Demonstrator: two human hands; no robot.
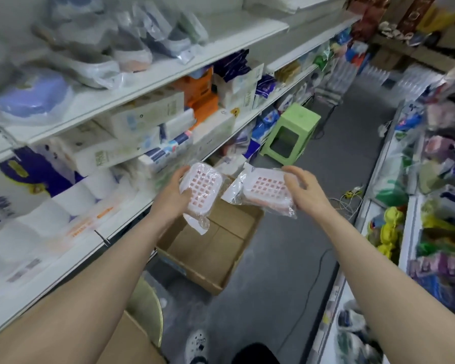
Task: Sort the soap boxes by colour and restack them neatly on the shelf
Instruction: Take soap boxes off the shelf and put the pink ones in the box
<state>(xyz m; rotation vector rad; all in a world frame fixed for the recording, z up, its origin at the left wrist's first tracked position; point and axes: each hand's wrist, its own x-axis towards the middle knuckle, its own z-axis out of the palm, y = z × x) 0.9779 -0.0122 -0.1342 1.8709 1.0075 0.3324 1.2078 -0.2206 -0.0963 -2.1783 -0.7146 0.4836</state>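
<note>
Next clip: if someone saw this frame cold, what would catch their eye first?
Dead centre, two pink soap boxes in clear wrap: one in the left hand, the left soap box, and one in the right hand, the right soap box, held apart over an open cardboard box on the aisle floor. Next, the green stool further down the aisle beside the crowded white shelf at left.

Hands: two — left hand (172,191) and right hand (306,189), both above the cardboard box (208,254)
Pink soap boxes: two — left soap box (200,189), right soap box (269,191), one per hand, above the cardboard box
Cardboard boxes: one, open
Green stools: one, green stool (290,131), beyond the cardboard box
Shoes: one, white shoe (197,346), nearer than the cardboard box
</note>
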